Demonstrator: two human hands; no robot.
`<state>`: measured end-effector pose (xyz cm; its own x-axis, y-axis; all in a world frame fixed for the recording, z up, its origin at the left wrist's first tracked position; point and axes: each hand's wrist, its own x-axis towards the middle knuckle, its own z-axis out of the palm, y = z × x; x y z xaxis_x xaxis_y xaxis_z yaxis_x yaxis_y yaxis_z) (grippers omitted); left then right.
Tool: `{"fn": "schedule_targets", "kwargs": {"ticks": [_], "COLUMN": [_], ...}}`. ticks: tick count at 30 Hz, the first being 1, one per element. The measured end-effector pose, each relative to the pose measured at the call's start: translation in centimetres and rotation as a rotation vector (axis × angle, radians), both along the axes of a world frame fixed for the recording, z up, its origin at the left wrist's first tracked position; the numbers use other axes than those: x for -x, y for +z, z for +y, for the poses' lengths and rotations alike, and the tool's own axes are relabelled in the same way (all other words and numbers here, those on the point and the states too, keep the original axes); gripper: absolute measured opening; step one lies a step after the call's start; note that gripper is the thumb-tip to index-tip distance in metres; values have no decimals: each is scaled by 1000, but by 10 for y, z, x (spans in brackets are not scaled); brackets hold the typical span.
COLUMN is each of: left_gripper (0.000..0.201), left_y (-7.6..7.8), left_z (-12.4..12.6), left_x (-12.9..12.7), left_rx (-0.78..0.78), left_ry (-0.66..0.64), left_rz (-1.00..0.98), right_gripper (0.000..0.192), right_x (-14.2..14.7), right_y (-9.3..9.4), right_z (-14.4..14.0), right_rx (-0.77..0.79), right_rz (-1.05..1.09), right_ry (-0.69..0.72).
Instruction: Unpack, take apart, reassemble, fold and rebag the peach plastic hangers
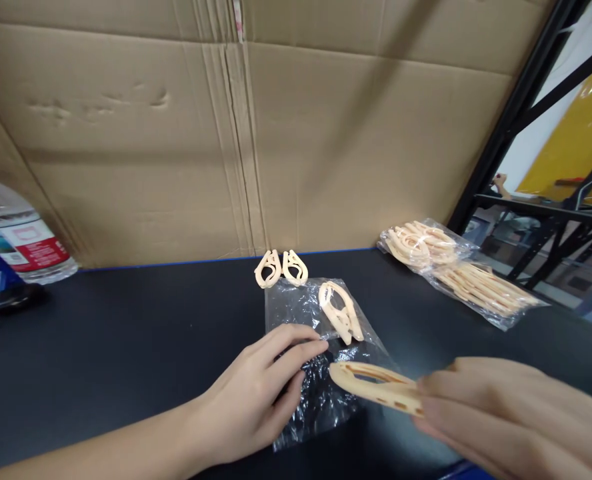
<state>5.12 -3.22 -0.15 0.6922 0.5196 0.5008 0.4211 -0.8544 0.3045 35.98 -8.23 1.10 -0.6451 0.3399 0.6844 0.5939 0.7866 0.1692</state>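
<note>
My left hand (261,393) rests on a clear plastic bag (316,393) lying on the black table (126,333), its fingertips pressing the film. My right hand (506,413) grips a flat peach plastic piece (376,385) by one end, holding it just above the bag's right edge. Another peach plastic piece (340,311) lies on the far part of the bag. Two smaller peach clips (281,268) lie side by side on the table just beyond the bag.
A sealed clear bag of several peach plastic pieces (456,270) lies at the right rear. A cardboard wall (226,133) stands behind the table. A water bottle (19,233) and a dark object (11,298) sit at the far left. Black shelving (541,207) rises at the right.
</note>
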Motion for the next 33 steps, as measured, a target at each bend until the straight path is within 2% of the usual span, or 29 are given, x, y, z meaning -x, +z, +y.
{"fn": "schedule_targets", "kwargs": {"ticks": [2,3,6,9,14,19,22,24,26,28,29,30,32,33], "left_gripper": [49,49,50,49,50,53,51,50,49,48,48,47,46,46], "left_y": [-2,-3,-5,-4,-4,-7,-7,-7,-6,-5,-4,-4,-4,-3], "left_z": [1,2,4,4,2,1,1,2,3,4,4,4,4,4], "left_x": [1,1,2,2,3,5,5,4,3,2,2,1,1,1], "left_rx": [-3,-4,-9,-15,-26,-27,-34,-34,-35,-43,-49,-53,-53,-51], "left_ry": [-2,-4,-16,-36,-42,-56,-66,-66,-70,-73,-73,-70,-63,-64], "left_rz": [-3,-4,-13,-4,25,71,90,97,91,77,71,70,74,75], "right_gripper": [36,37,31,27,20,15,16,22,31,26,19,15,10,15], "right_x": [24,36,60,69,78,83,80,74,67,63,62,63,69,73], "right_y": [10,16,24,16,1,0,6,15,29,42,46,49,47,44], "right_z": [5,8,17,22,31,42,52,60,72,89,100,113,142,158], "right_rx": [-245,-311,-300,-283,-249,-214,-97,130,455,718,757,731,505,409], "right_rz": [-57,-95,-289,-399,-405,-325,-258,-237,-212,-171,-139,-119,-128,-185], "right_ry": [142,164,113,96,-25,-170,-277,-292,-197,-53,-4,12,10,11]}}
